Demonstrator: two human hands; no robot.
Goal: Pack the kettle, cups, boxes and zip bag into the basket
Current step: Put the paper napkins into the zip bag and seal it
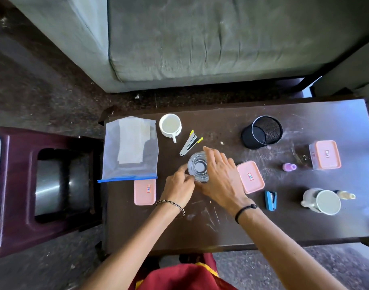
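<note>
The glass (198, 167) stands upright on the desk (221, 222), directly between the two hands, mouth up, so its long axis runs straight toward the camera. The left hand (179, 188) is at its near-left side, fingers curled loosely with the fingertips (186, 170) touching the wall; it is half closed, not yet a full wrap. The right hand (220, 176) lies over the glass's right side, fingers spread and nearly flat, the longest reaching past the far rim; it touches or shields the glass without clamping it. Both hands are equally near, so either could lift; the left looks closer to an actual grip.

No basket can be told for certain. A dark stool (18, 185) with a shiny thing under its cut-out stands well off beyond the left hand, so I judge the carry goes that way.

Other task things: the zip bag (130, 149) lies flat beyond and left of the left hand, with a pink box (144, 192) just beside that hand. A second box (250, 176) touches or nearly touches the right hand's outer edge; a third (325, 154) sits well out to the right. A white cup (170, 125) stands beyond the glass, another mug (323, 200) far right. No kettle is plainly seen.
</note>
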